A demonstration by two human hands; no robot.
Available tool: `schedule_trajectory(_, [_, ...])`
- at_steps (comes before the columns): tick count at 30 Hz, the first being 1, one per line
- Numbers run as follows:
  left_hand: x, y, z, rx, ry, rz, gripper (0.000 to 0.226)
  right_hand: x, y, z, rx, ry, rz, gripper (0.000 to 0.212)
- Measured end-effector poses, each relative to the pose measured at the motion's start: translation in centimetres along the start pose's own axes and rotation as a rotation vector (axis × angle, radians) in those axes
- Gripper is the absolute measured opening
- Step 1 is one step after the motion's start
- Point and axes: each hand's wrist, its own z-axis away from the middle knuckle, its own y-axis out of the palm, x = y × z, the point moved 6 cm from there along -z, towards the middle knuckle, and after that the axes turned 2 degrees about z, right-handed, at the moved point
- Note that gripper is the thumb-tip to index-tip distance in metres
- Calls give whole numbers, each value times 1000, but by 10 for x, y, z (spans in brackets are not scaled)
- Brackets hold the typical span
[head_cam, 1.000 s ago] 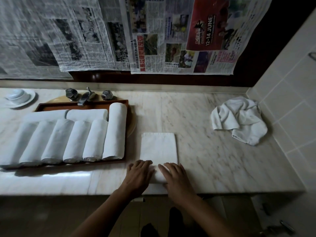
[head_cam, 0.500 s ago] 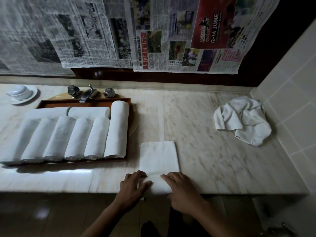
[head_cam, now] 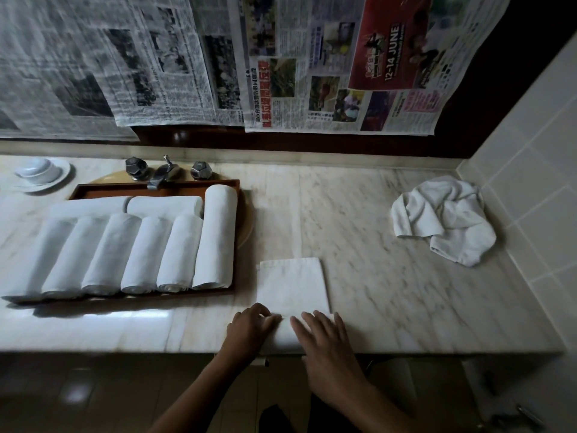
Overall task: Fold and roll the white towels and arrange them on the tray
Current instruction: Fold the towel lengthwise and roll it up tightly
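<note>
Head view, the only one.

- Your left hand (head_cam: 249,331) sits at the near edge of the marble counter (head_cam: 390,292). Its fingers are bent and close together over the left end of the roll started in the folded towel (head_cam: 292,285).
- Your right hand (head_cam: 324,342) lies on the right end of the same roll. Its fingers are straight and slightly apart, flat on the cloth. The frame is motion-blurred, so you cannot read finer fingertip contact.
- The folded towel is a narrow white strip running away from you. Its near end is rolled under both hands and its far part lies flat on the counter, just right of the tray (head_cam: 156,190).
- The tray is dark wood. It holds a row of rolled towels (head_cam: 140,254) side by side, with a longer roll (head_cam: 218,239) at the right end and two rolls (head_cam: 165,206) lying crosswise behind the row.
- A crumpled towel (head_cam: 443,220) lies far right on the counter, near the tiled wall (head_cam: 530,151) and well apart from your hands.
- A faucet (head_cam: 162,175) stands behind the tray.
- A cup on a saucer (head_cam: 39,171) stands far left.
- Newspaper sheets (head_cam: 312,64) hang above the counter.
</note>
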Motion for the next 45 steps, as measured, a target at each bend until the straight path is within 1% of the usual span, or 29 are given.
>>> schedule_trajectory(2, [-2, -1, 1, -25, -27, 91, 27, -3, 6, -2, 35, 14, 43, 100])
schedule_trajectory(4, [-4, -2, 4, -59, -69, 150, 30, -6, 7, -9, 52, 30, 59, 104])
schedule_trajectory(5, [-7, -4, 6, -103, -42, 132, 32, -7, 6, -12, 52, 36, 57, 103])
schedule_trajectory(7, [-17, -7, 13, -216, 102, -13, 35, -9, 6, -19, 59, 38, 53, 103])
schedule_trajectory(8, [-24, -7, 18, -241, 199, -103, 39, -11, 6, -23, 60, 33, 56, 102])
schedule_trajectory(10, [-36, 0, 26, -198, 379, -274, 48, -16, 4, -30, 71, 18, 59, 100])
schedule_trajectory(11, [-39, 4, 28, -144, 432, -355, 55, -18, 0, -34, 78, 8, 66, 97])
schedule_trajectory(12, [-37, 9, 26, -83, 448, -423, 63, -20, -3, -39, 92, -2, 71, 92])
schedule_trajectory(14, [-30, 12, 19, 0, 411, -469, 76, -22, -7, -50, 142, -16, 72, 83])
schedule_trajectory(17, [-29, 8, 9, 59, 359, -457, 87, -24, -12, -60, 192, -22, 61, 74])
schedule_trajectory(18, [-31, 7, 9, 86, 347, -469, 88, -25, -12, -60, 216, -19, 45, 74])
schedule_trajectory(21, [-31, 9, 15, 130, 315, -461, 80, -25, -12, -56, 321, -16, 0, 74])
schedule_trajectory(23, [-26, 11, 23, 137, 301, -435, 89, -21, -9, -50, 390, -19, -8, 77])
schedule_trajectory(25, [-23, 14, 28, 132, 280, -408, 99, -18, -8, -45, 418, -22, -12, 78])
schedule_trajectory(27, [-25, 17, 29, 132, 244, -382, 93, -20, -8, -44, 418, -18, -32, 78])
schedule_trajectory(30, [-26, 18, 23, 131, 177, -349, 74, -23, -10, -44, 376, -8, -55, 79])
schedule_trajectory(31, [-27, 18, 22, 136, 159, -337, 67, -23, -11, -43, 341, -2, -55, 80])
schedule_trajectory(33, [-29, 16, 20, 143, 150, -359, 44, -20, -14, -36, 246, 10, -49, 81])
schedule_trajectory(34, [-32, 14, 19, 140, 178, -377, 31, -19, -15, -31, 183, 15, -48, 80])
schedule_trajectory(35, [-34, 15, 17, 144, 204, -391, 24, -16, -17, -26, 112, 21, -46, 79])
schedule_trajectory(37, [-40, 10, 17, 111, 281, -373, 24, -12, -16, -14, -16, 43, -62, 78])
schedule_trajectory(38, [-41, 8, 15, 94, 305, -313, 23, -10, -12, -8, -59, 51, -77, 78])
schedule_trajectory(39, [-34, 12, 10, 143, 292, -275, 20, -8, -8, -5, -82, 50, -78, 80])
schedule_trajectory(40, [-26, 17, 2, 163, 341, -288, 21, -6, -3, -3, -84, 41, -61, 82])
schedule_trajectory(42, [-16, 21, -12, 149, 356, -314, 25, -6, 3, -3, -47, 30, -23, 91])
schedule_trajectory(44, [-27, 17, -8, 119, 345, -322, 22, -8, 3, -7, -28, 30, -7, 95])
schedule_trajectory(45, [-31, 13, -5, 83, 312, -267, 21, -9, 3, -11, -27, 25, -6, 93])
